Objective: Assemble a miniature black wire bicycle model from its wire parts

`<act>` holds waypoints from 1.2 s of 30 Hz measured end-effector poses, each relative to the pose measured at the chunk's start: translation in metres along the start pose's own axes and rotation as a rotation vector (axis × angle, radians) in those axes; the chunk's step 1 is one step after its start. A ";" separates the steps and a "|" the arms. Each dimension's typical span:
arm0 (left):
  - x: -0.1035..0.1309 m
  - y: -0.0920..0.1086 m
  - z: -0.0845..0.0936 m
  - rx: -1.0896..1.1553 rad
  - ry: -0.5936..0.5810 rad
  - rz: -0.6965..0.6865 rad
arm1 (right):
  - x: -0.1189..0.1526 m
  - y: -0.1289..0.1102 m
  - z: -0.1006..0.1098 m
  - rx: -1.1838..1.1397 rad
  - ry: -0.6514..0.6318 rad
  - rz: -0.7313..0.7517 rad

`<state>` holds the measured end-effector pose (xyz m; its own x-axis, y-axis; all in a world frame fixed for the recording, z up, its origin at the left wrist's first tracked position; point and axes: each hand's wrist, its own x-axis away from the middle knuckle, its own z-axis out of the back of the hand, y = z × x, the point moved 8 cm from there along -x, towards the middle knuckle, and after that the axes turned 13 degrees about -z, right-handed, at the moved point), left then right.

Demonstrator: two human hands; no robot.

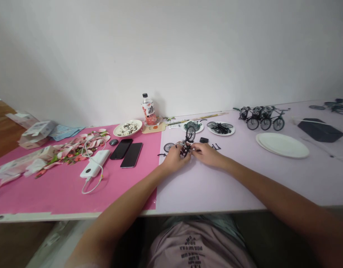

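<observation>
A small dark model bicycle part [184,149] with a spoked wheel [190,134] standing up from it is between my hands. My left hand [175,159] is closed around its left side. From the right, my right hand [206,153] pinches at the same piece, its fingertips partly hidden. A loose wheel [168,147] lies just beyond my left hand, with a thin black part [161,154] beside it. Near my right hand are a small black block [204,140] and thin black pieces [216,146].
Behind are plates of green parts [192,126] and black parts [221,128], and a bottle [149,111]. Assembled model bicycles [265,118] and white plates [283,145] are at right. Phones [131,155], a power strip [94,163] and petals [76,149] lie left.
</observation>
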<state>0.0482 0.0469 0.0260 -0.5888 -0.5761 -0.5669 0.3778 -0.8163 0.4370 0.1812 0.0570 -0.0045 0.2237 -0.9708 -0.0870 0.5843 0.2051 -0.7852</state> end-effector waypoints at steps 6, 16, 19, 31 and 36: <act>0.002 -0.005 -0.003 -0.040 -0.035 0.032 | -0.001 0.003 -0.002 0.026 -0.019 0.002; 0.003 -0.011 -0.008 -0.036 -0.088 0.047 | -0.001 0.002 -0.003 0.070 -0.049 -0.007; 0.003 -0.011 -0.009 -0.036 -0.099 0.049 | -0.001 0.002 -0.003 0.086 -0.048 -0.007; 0.004 -0.014 -0.011 -0.034 -0.138 0.060 | -0.003 0.007 -0.004 0.133 -0.052 -0.024; 0.004 -0.015 -0.011 -0.024 -0.141 0.054 | -0.002 0.005 -0.003 0.123 -0.055 -0.034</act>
<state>0.0479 0.0563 0.0095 -0.6614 -0.6086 -0.4383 0.4275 -0.7861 0.4464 0.1811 0.0593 -0.0104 0.2423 -0.9699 -0.0255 0.6830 0.1892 -0.7055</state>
